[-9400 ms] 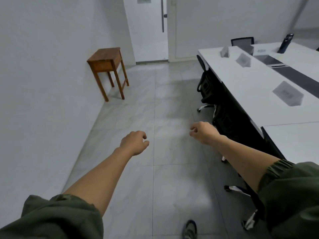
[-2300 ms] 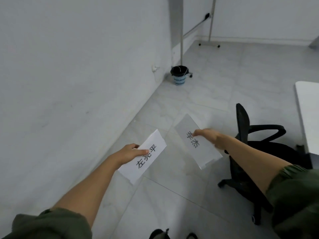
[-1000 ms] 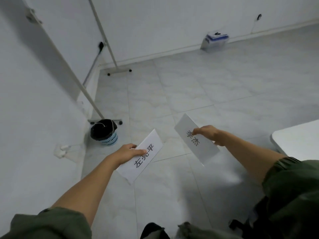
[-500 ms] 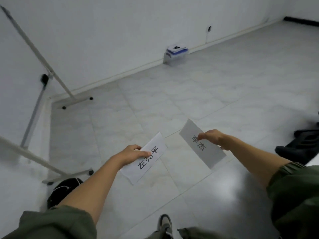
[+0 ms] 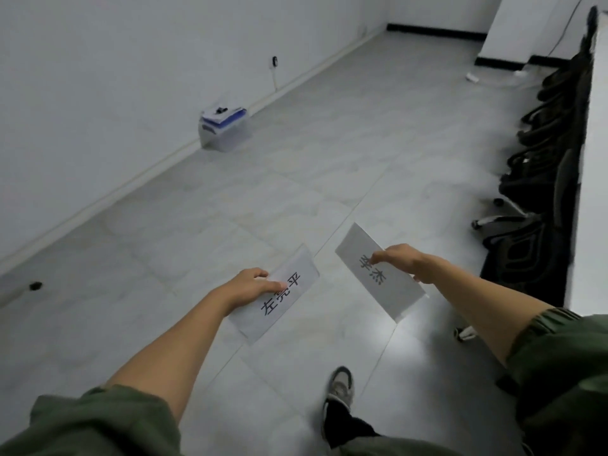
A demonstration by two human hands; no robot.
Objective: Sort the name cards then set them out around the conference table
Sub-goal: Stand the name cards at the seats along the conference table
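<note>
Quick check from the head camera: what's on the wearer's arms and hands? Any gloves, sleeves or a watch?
The left hand and right hand are bare: no gloves, and no watch or ring shows. The left sleeve and right sleeve are olive green, with gathered cuffs near the elbows and uncovered forearms.

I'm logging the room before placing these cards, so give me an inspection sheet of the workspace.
Surface: white conference table, only its edge in view at right.
Job's things: three-character name card and two-character name card, both held above the floor.
Clutter: box of papers by the wall; small dark object on the floor.
Hands: left hand grips the three-character name card; right hand pinches the two-character one.
Cables: cord hanging from a wall plug; what looks like a white power strip on the far floor.
Surroundings: grey tiled floor, black office chairs along the table.
</note>
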